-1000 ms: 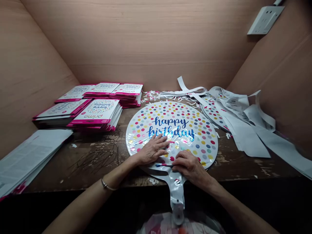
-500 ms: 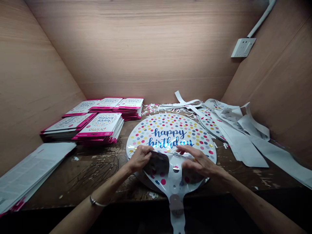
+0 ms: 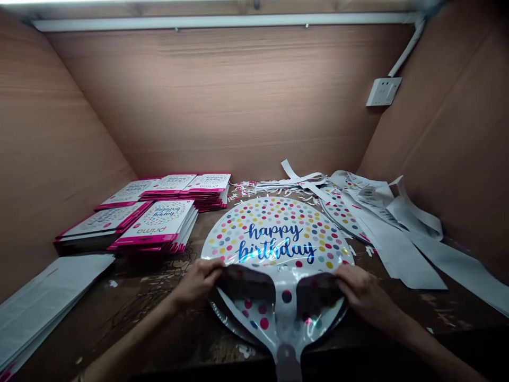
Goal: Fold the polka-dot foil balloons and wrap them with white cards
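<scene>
A round foil balloon (image 3: 278, 217) with coloured dots and blue "happy birthday" lettering lies flat on the dark table, on top of what look like other balloons. Its lower part is folded back, showing a dark inner face and a pale tail that hangs over the table's front edge. My left hand (image 3: 201, 281) pinches the fold at its left end. At the right end of the same fold, my right hand (image 3: 358, 286) grips the foil between thumb and fingers.
Stacks of pink-edged printed packets (image 3: 155, 223) stand at the left, with a pile of paper sheets (image 3: 43, 302) nearer. White strips (image 3: 385, 239) cover more dotted balloons (image 3: 344, 215) at the right. Paper scraps lie behind. A socket (image 3: 384, 92) is on the wall.
My hands have moved apart along the fold, and my right hand has closed on the foil. Both lettering lines now show fully. The camera view has tilted up.
</scene>
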Demonstrator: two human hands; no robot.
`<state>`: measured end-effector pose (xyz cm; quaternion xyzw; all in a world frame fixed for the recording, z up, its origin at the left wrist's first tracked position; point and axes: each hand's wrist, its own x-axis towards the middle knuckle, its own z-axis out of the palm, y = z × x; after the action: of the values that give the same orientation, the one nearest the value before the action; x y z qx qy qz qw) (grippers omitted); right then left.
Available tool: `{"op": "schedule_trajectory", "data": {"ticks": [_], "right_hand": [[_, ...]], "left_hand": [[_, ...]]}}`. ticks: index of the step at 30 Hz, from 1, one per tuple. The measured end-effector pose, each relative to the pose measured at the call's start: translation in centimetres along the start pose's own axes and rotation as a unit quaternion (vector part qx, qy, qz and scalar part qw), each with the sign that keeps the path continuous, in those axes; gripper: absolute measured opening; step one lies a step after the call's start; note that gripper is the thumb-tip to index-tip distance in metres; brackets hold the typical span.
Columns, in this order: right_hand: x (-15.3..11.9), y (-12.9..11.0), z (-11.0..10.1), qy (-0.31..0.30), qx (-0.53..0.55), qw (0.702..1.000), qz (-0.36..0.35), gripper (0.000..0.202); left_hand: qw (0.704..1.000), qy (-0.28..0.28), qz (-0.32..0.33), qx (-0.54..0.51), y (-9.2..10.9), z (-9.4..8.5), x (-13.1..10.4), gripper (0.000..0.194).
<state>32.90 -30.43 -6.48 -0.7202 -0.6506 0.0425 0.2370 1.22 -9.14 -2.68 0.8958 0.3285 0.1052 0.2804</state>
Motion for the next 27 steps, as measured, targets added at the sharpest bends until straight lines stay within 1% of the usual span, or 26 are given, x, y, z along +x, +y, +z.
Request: {"op": "schedule_trajectory", "data": {"ticks": [2, 4, 6, 8, 10, 13, 15, 16, 18, 20, 21, 23, 24, 25, 26, 27], "right_hand": [[3.6, 0.6, -1.0, -0.04, 0.009, 0.997, 0.068, 0.022], [8.0, 1.7, -1.6, -0.057, 0.009, 0.993, 0.107, 0.023], [12.3, 3.0, -1.4, -0.053, 0.002, 0.992, 0.119, 0.027], [15.5, 4.0, -0.3, -0.022, -0.024, 0.993, 0.111, 0.026], [17.3, 4.6, 1.5, 0.023, -0.06, 0.994, 0.093, 0.024], [18.0, 4.9, 4.2, 0.067, -0.099, 0.991, 0.061, 0.025], [17.9, 4.8, 5.2, 0.081, -0.118, 0.989, 0.041, 0.028], [17.8, 4.6, 5.3, 0.088, -0.129, 0.987, 0.031, 0.029], [17.4, 4.2, 4.7, 0.093, -0.141, 0.986, 0.012, 0.029], [16.5, 3.8, 3.2, 0.087, -0.138, 0.986, -0.012, 0.028], [15.7, 3.6, 2.4, 0.081, -0.134, 0.987, -0.03, 0.03], [13.5, 3.4, 1.0, 0.052, -0.119, 0.988, -0.089, 0.035], [12.2, 3.5, 0.6, 0.032, -0.117, 0.984, -0.127, 0.037], [10.8, 3.7, 0.6, 0.013, -0.125, 0.978, -0.164, 0.04], [9.5, 4.1, 0.8, 0.0, -0.142, 0.971, -0.194, 0.042], [8.4, 4.5, 1.1, -0.005, -0.17, 0.963, -0.211, 0.045]], "left_hand": [[0.996, -0.008, -0.089, 0.02, 0.8, -1.2, 3.1, 0.022], [0.987, 0.007, -0.151, 0.055, 1.1, -2.2, 6.5, 0.02], [0.979, 0.026, -0.184, 0.088, 0.9, -2.7, 9.8, 0.021], [0.972, 0.044, -0.201, 0.117, 0.4, -2.6, 12.5, 0.021], [0.962, 0.055, -0.221, 0.151, -0.4, -1.8, 14.3, 0.02], [0.949, 0.058, -0.24, 0.198, -1.4, -0.1, 15.7, 0.021], [0.943, 0.057, -0.241, 0.223, -1.7, 0.7, 16.0, 0.021], [0.941, 0.057, -0.239, 0.232, -1.7, 0.9, 16.0, 0.022], [0.94, 0.063, -0.228, 0.247, -1.4, 0.8, 15.6, 0.026], [0.943, 0.079, -0.2, 0.255, -0.8, 0.2, 14.4, 0.034], [0.948, 0.084, -0.161, 0.261, -0.6, -0.1, 13.4, 0.039], [0.957, 0.076, -0.032, 0.279, -0.4, -0.4, 10.9, 0.046], [0.953, 0.064, 0.041, 0.294, -0.5, -0.3, 9.6, 0.046], [0.942, 0.052, 0.101, 0.315, -0.8, -0.1, 8.2, 0.043], [0.93, 0.04, 0.135, 0.34, -1.1, 0.3, 7.0, 0.037], [0.919, 0.033, 0.14, 0.367, -1.6, 0.7, 6.0, 0.031]]}}
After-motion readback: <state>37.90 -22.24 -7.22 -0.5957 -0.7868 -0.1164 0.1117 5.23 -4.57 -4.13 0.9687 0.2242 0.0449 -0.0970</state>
